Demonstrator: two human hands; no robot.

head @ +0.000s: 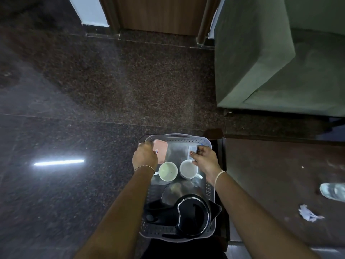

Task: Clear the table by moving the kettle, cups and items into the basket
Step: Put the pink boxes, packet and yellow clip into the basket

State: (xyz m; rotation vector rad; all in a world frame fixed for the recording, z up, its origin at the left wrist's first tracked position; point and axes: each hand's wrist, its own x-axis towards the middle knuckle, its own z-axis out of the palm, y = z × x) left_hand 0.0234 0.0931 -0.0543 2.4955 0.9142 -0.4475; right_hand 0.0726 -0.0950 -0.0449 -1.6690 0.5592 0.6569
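A grey perforated basket (209, 144) stands below me. A black kettle (193, 214) fills its near end. Two white cups sit side by side in the middle, the left cup (168, 171) and the right cup (187, 169). A pink box (161, 151) lies at the far left corner, and my left hand (145, 156) rests on its left side with fingers closed over it. Over the basket's far right part, my right hand (204, 159) pinches a small white packet (192, 152).
A dark brown table (276, 184) lies to the right, with a crumpled paper (309, 214) and a pale object (333, 191) at its right edge. A green sofa (261, 53) stands at the far right. Dark speckled floor (74, 109) spreads to the left.
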